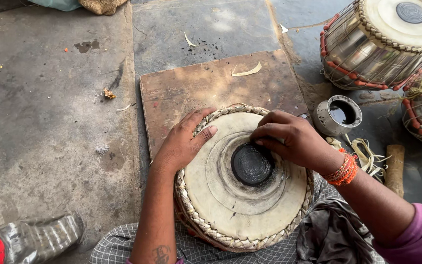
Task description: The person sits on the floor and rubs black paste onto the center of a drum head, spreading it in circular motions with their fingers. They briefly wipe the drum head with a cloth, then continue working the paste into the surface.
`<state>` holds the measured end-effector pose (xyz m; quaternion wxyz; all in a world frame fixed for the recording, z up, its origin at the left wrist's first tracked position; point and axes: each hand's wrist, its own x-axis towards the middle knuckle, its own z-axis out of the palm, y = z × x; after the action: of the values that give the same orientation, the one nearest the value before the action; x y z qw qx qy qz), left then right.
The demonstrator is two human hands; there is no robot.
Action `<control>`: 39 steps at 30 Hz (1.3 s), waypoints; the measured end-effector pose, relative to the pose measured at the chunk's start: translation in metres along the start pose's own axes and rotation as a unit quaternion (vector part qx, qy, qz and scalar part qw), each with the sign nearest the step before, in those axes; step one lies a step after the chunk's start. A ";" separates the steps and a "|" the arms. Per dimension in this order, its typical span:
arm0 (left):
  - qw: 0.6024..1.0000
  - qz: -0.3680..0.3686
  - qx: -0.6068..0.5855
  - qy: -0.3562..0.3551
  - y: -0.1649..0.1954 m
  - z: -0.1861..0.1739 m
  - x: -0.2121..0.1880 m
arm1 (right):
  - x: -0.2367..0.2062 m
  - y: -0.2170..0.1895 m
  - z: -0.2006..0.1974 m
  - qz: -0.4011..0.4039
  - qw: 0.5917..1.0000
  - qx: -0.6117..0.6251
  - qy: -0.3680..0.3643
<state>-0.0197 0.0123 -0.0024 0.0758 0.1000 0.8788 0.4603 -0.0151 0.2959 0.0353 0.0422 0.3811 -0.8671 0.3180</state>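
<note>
Drum (pixel 230 210) under both hands (pixel 289 139).

A drum-maker's floor workshop: metal drums (pixel 377 44), wooden board (pixel 211 88), stone floor (pixel 50 122).

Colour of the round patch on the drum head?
Black patch, centred on the cream drum head; head view, right hand touching it.

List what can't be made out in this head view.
- Right hand fingertips: curled onto the black patch, so anything pinched under them is hidden.
- Drum body: hidden under its own skin.
- Bottle: cut by the bottom-left edge.
- Metal drums: cut by the right edge.
</note>
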 end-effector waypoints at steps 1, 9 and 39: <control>1.000 0.010 -0.003 0.004 0.001 0.000 -0.001 | 0.001 0.000 0.000 -0.016 1.000 -0.004 -0.013; 0.996 -0.080 -0.003 -0.027 0.007 -0.002 -0.001 | -0.028 -0.011 0.000 0.011 0.997 -0.071 0.020; 0.996 -0.018 -0.089 -0.015 -0.017 0.001 0.005 | 0.009 -0.004 0.007 -0.004 1.000 -0.019 -0.002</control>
<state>-0.0265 0.0050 -0.0173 0.1056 0.0841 0.8347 0.5339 -0.0179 0.2837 0.0348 0.0486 0.3844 -0.8717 0.3002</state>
